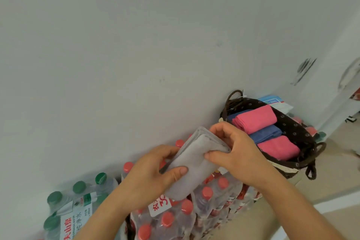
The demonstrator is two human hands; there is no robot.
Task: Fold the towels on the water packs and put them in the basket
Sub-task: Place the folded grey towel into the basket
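A folded grey towel [196, 161] is held between both hands above the red-capped water packs [175, 218]. My left hand [153, 177] grips its near end, thumb on top. My right hand [237, 154] pinches its far right edge. To the right stands a dark brown basket [292, 128] with looped handles. Inside it lie folded towels: a pink towel [255, 118], a blue towel [266, 134] and another pink towel [278, 147], with one more blue towel [233, 116] behind.
A pack of green-capped bottles [72, 206] stands at the lower left. A pale wall [136, 45] rises right behind the packs and basket. White and blue packets [276, 103] lie behind the basket. Beige floor [331, 177] shows at the right.
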